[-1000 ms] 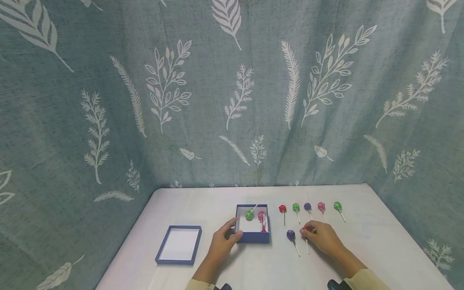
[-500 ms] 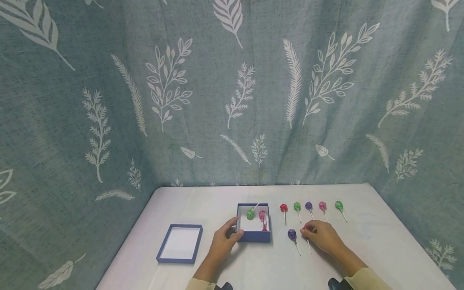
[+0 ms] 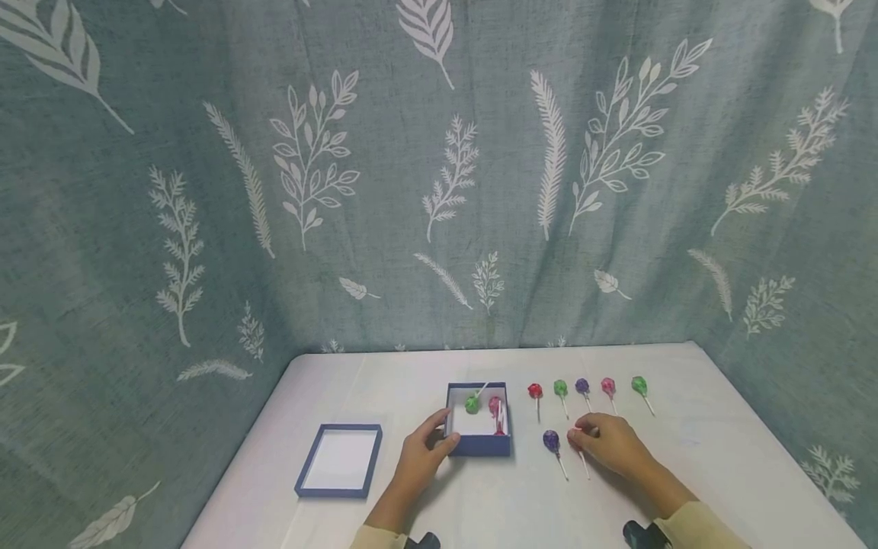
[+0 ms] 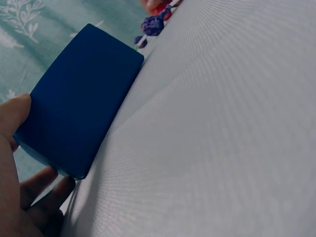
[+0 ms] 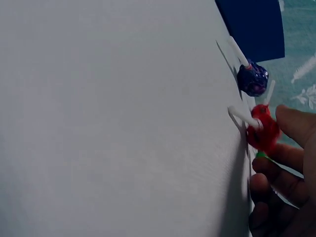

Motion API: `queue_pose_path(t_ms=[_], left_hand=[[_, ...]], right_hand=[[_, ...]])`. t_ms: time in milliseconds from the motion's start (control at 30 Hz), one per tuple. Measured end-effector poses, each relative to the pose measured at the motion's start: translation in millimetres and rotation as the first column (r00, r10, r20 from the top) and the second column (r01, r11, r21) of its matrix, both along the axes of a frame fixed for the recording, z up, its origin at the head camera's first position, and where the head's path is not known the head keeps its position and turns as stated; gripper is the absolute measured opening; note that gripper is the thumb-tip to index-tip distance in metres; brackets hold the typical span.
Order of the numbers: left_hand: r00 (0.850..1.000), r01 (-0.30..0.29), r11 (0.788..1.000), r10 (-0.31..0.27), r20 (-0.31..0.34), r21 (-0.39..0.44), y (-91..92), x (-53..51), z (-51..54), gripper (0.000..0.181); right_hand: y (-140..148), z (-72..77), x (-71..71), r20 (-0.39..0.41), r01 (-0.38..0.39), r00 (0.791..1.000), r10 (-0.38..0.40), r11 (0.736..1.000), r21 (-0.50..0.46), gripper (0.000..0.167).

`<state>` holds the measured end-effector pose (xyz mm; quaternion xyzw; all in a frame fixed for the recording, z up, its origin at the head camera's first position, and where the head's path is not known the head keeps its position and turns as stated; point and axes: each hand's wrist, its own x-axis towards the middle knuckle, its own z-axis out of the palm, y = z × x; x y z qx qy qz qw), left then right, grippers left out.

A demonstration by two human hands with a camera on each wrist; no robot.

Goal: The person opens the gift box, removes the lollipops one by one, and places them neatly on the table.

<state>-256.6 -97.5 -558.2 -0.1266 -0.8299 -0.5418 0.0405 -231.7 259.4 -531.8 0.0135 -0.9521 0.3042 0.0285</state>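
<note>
My left hand point(image 3: 420, 456) holds the near left corner of an open blue box point(image 3: 483, 447), thumb at the front wall and fingers along the left side. Inside lie a green lollipop point(image 3: 472, 405), a pink lollipop point(image 3: 495, 405) and a red one point(image 3: 499, 431) by the right wall. To the right, my right hand point(image 3: 613, 442) pinches the head of a red lollipop point(image 5: 264, 134) between thumb and fingers, its white stick pointing toward me, low over the table. Just left of that hand lies a purple lollipop point(image 3: 552, 441).
A blue-rimmed lid point(image 3: 338, 461) lies inside up on the white table point(image 3: 507, 507), left of my left hand. Behind the right hand is a row of several lollipops, from a red one point(image 3: 535, 391) to a green one point(image 3: 639, 385). A patterned curtain point(image 3: 398, 191) encloses the table.
The head view shifts slightly. Both hands keep nearly the same places; the stick of the red lollipop in my right hand has swung a little to the right.
</note>
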Motion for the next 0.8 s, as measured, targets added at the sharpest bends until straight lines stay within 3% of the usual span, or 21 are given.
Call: queue_pose_path(t_ms=[433, 800], left_hand=[[1.0, -0.005, 1.0, 0.005, 0.011, -0.004, -1.8, 0.4, -0.2, 0.052], [0.999, -0.012, 1.0, 0.013, 0.042, -0.021, -0.2, 0.0, 1.7, 0.054]], right_hand=[[-6, 36.7, -25.0, -0.036, -0.093, 0.995, 0.095, 0.994, 0.048, 0.018], [-54, 57.1, -47.8, -0.056, -0.219, 0.973, 0.226, 0.97, 0.11, 0.016]])
